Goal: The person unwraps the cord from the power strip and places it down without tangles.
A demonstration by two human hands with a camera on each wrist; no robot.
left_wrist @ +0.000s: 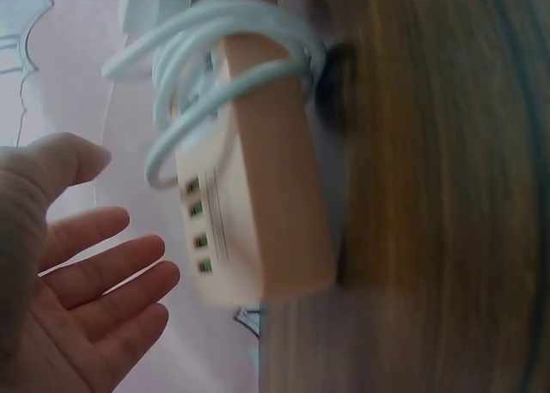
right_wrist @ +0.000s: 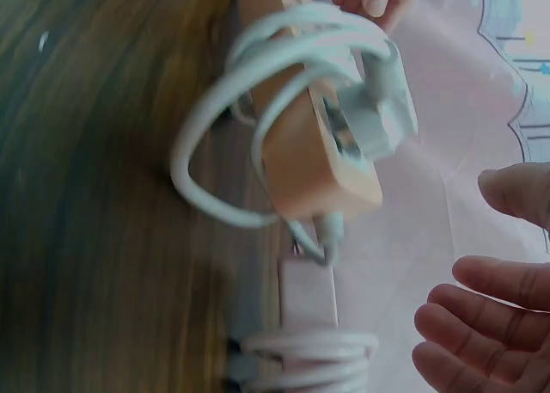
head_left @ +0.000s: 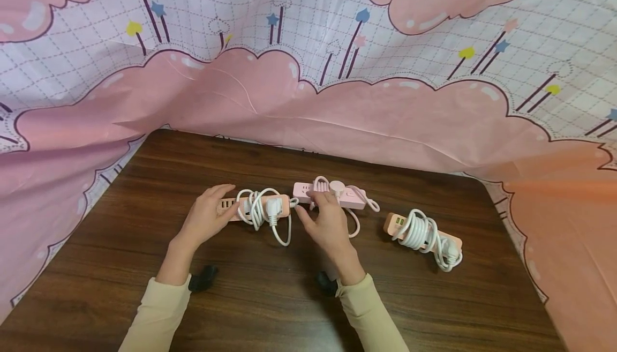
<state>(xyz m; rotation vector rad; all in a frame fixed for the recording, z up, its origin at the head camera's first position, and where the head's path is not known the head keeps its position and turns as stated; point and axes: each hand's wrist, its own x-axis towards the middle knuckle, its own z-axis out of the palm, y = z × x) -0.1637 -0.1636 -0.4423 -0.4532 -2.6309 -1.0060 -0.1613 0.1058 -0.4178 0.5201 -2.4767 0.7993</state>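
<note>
A peach power strip [head_left: 285,202] lies on the table between both hands, its white cord [head_left: 257,214] wound around the middle. A white plug [head_left: 273,207] sits on its top face near the right end. My left hand [head_left: 204,215] is beside the strip's left end, fingers spread and apart from it in the left wrist view, where a row of USB ports [left_wrist: 200,240] shows. Past the right end, my right hand [head_left: 330,226] hovers with loosely bent, separated fingers and nothing between them. It partly covers a pink power strip [head_left: 355,200] behind it.
Another peach power strip [head_left: 394,223] with a coiled white cord [head_left: 415,233] lies to the right. The brown wooden table [head_left: 260,298] ends at a hanging pink patterned cloth [head_left: 337,132] at the back and sides. Black wrist devices [head_left: 204,278] sit under both wrists.
</note>
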